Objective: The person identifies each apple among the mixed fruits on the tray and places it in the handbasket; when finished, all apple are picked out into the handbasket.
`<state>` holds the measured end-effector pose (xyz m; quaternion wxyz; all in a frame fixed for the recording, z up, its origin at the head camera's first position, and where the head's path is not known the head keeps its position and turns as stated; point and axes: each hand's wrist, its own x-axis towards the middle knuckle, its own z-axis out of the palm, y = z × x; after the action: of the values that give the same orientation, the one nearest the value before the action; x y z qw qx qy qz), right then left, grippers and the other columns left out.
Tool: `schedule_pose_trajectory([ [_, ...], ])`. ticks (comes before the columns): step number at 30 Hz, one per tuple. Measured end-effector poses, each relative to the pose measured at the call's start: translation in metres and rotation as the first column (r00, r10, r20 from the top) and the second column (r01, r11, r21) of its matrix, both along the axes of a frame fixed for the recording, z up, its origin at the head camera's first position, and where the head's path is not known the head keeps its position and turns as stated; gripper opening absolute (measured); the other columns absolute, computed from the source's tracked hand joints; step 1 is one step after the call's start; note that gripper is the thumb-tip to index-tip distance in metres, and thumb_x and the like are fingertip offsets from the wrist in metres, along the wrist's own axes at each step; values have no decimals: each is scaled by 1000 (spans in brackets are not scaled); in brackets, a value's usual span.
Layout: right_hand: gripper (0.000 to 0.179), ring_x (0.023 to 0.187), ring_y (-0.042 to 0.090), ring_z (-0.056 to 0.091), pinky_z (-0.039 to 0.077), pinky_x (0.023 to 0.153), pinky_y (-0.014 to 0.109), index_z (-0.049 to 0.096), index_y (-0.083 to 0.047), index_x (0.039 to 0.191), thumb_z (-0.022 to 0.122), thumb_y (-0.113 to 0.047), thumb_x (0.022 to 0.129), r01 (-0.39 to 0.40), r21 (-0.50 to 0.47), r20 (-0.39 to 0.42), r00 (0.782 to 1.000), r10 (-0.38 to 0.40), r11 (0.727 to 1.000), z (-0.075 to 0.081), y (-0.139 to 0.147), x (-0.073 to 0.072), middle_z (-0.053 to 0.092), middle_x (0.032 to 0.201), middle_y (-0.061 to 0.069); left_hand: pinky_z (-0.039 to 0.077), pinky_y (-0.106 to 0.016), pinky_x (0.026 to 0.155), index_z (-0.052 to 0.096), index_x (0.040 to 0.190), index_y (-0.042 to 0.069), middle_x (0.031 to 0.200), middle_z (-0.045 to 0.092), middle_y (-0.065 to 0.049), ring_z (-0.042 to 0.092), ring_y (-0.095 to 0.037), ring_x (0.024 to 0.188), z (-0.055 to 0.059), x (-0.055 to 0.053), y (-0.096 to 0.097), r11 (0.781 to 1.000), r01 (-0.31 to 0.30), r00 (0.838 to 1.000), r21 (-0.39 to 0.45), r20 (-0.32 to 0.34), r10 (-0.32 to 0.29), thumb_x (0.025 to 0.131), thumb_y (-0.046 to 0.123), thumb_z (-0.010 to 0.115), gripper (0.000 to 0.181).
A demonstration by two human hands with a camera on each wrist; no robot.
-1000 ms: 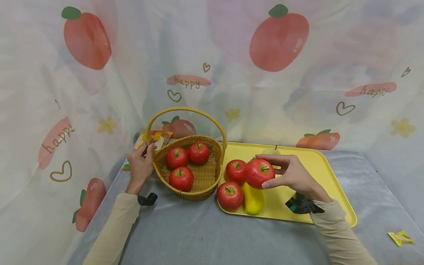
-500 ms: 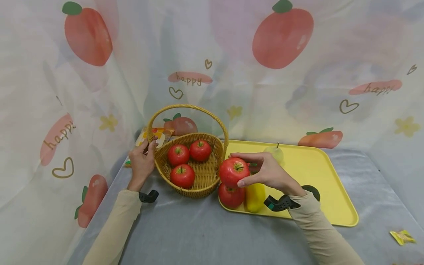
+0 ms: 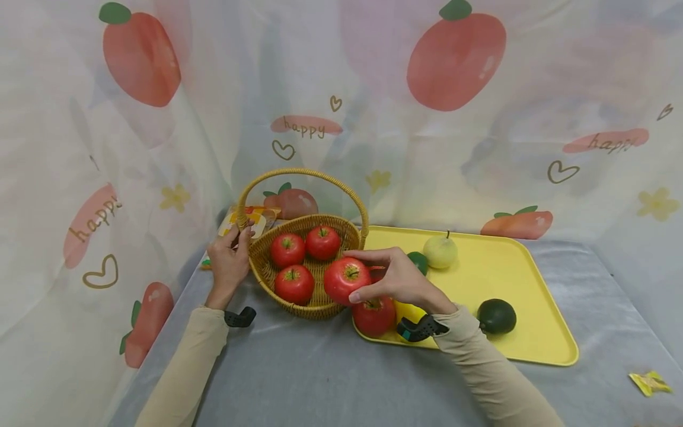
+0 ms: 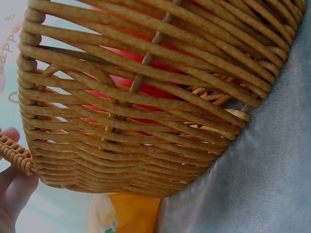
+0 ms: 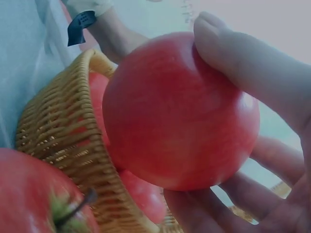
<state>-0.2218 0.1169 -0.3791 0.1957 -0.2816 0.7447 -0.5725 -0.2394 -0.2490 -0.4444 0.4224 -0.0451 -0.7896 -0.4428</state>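
A wicker basket (image 3: 319, 312) with a tall arched handle (image 3: 303, 171) stands on the grey cloth, and three red apples (image 3: 294, 286) lie in it. At the handle's left foot, my left hand (image 3: 228, 264) pinches the wicker; the left wrist view shows fingers round that handle beside the woven wall (image 4: 146, 121). Thumb and fingers of my right hand (image 3: 397, 279) hold another red apple (image 3: 342, 281) at the basket's right rim, overlapping its inside. In the right wrist view this held apple (image 5: 180, 111) hides part of the basket.
Right of the basket lies a yellow tray (image 3: 525, 284). On it are a red apple (image 3: 373, 320), a partly hidden yellow fruit (image 3: 407, 311), a green fruit (image 3: 418, 261), a pale pear (image 3: 440, 251) and a dark green fruit (image 3: 496, 316). A yellow wrapped sweet (image 3: 650, 383) lies far right.
My right hand has carried the held apple leftward from over the tray to the basket's right rim. My left hand keeps its grip on the handle.
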Motion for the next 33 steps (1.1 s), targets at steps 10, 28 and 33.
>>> schedule_pose_trajectory([
  [10,76,114,26,74,63,91,37,64,-17,149,96,-23,81,25,40,-18,1000,-24,999,-8,-18,-7,74,133,5,47,0,80,78,120,-6,112,79,-23,80,-41,92,1,0,1,1000,17,1000,0,-1,-17,107,10,65,24],
  [28,79,117,18,73,60,97,37,64,-13,149,97,-27,79,34,78,8,999,-35,996,-19,-44,-16,76,130,1,49,-2,78,78,120,-4,108,79,-25,79,-42,93,-1,1,-2,1000,25,1000,2,-10,-25,108,11,64,25],
  [33,77,118,16,72,60,99,36,66,-13,147,97,-28,79,42,112,-8,999,-42,993,-18,-47,-17,77,129,1,48,-1,77,79,120,-4,107,80,-24,79,-43,90,-1,1,-1,1000,26,999,3,-28,-26,107,9,64,23],
])
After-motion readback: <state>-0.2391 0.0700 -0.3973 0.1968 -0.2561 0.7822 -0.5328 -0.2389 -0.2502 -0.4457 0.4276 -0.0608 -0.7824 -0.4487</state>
